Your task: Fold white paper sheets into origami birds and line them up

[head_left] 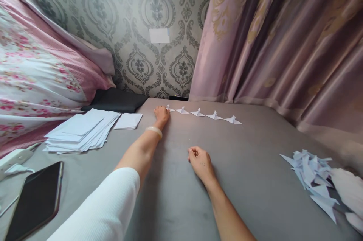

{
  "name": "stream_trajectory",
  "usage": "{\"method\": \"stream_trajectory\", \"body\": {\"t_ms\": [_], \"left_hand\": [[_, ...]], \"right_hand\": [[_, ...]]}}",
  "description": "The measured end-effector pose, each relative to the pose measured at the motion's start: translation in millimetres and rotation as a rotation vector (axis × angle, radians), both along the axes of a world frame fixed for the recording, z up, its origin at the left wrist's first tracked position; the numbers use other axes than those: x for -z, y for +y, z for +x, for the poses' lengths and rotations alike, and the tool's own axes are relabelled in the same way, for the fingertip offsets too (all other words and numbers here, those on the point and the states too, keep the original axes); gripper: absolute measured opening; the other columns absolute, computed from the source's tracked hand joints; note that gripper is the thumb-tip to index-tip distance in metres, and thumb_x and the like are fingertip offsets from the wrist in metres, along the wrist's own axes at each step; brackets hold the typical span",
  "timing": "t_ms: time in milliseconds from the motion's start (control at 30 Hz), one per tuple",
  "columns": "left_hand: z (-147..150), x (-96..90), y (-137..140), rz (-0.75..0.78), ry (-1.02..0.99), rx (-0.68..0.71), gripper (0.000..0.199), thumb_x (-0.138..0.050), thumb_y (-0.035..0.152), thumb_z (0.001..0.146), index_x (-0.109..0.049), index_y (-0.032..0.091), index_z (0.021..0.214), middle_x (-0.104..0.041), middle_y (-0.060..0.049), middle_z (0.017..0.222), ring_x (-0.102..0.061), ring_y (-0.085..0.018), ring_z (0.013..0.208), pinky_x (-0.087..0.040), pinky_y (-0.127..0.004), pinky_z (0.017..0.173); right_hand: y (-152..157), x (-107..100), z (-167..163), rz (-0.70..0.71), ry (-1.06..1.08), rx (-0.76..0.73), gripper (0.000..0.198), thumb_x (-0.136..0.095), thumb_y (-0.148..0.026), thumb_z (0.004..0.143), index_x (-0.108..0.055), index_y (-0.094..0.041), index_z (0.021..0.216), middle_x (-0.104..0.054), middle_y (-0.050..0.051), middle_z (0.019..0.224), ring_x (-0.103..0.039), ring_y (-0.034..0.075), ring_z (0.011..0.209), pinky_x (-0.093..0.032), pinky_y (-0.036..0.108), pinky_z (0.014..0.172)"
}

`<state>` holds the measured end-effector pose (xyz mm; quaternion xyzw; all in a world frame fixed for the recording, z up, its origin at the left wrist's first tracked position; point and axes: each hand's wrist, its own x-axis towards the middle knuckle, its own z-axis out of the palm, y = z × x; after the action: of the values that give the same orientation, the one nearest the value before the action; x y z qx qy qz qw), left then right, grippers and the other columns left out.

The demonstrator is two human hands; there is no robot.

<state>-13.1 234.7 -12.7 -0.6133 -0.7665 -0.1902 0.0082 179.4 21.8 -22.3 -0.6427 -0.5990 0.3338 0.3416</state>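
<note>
A row of several folded white paper cranes (pixel 199 112) stands along the far side of the grey-covered surface (pixel 181 203), wings spread. My left hand (pixel 162 114) reaches to the row's left end, its fingers closed at the leftmost paper crane (pixel 168 108), which is partly hidden by the fingers. Nearer to me, my right hand (pixel 200 160) hovers over or rests on the middle of the surface. Its fingers are curled in, and nothing shows in them. To the left lie a fanned stack of white paper sheets (pixel 82 131) and a smaller pile of white paper squares (pixel 128 121).
A heap of folded paper pieces (pixel 310 169) lies at the right beside a white bundle (pixel 350 190). At the left are a phone (pixel 36 199), a power strip (pixel 17 159) and a black flat item (pixel 117 100). Pink curtains (pixel 272 44) hang behind on the right.
</note>
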Motion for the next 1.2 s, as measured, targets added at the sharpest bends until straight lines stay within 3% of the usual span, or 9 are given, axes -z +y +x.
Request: {"method": "stream_trajectory", "body": {"t_ms": [533,733,933,1200], "left_hand": [[-11,-2.5,-16,0.037,-0.059,-0.008,0.037,-0.05,0.04,0.088,-0.069,0.011,0.104,-0.061,-0.019,0.118,-0.049,-0.033,0.114,-0.036,-0.041,0.092],[-38,-13.1,-54,0.025,-0.125,0.044,0.035,-0.054,0.045,0.085,-0.072,0.017,0.095,-0.068,-0.014,0.108,-0.057,-0.029,0.107,-0.04,-0.035,0.087],[-88,-24.2,-107,0.066,-0.197,0.016,0.029,-0.049,0.036,0.086,-0.072,0.018,0.091,-0.072,-0.007,0.092,-0.063,-0.021,0.089,-0.043,-0.028,0.077],[-136,-4.8,-154,0.156,-0.291,-0.182,0.029,-0.048,0.029,0.084,-0.071,0.013,0.09,-0.072,-0.01,0.086,-0.065,-0.023,0.084,-0.046,-0.031,0.077]], "right_hand": [[1,0,1,0.019,-0.021,0.008,0.024,-0.047,-0.03,0.085,-0.067,-0.018,0.081,-0.069,0.004,0.065,-0.062,0.015,0.061,-0.042,0.024,0.061],[2,3,2,0.032,0.003,0.004,0.025,-0.047,-0.033,0.084,-0.067,-0.018,0.081,-0.068,0.004,0.065,-0.06,0.014,0.057,-0.042,0.023,0.056],[1,5,4,0.02,0.028,-0.007,0.028,-0.047,-0.037,0.082,-0.067,-0.017,0.085,-0.067,0.005,0.067,-0.057,0.013,0.051,-0.041,0.023,0.051],[-2,5,5,-0.011,0.032,-0.027,0.034,-0.046,-0.043,0.08,-0.064,-0.016,0.089,-0.064,0.004,0.066,-0.052,0.012,0.046,-0.039,0.023,0.047]]}}
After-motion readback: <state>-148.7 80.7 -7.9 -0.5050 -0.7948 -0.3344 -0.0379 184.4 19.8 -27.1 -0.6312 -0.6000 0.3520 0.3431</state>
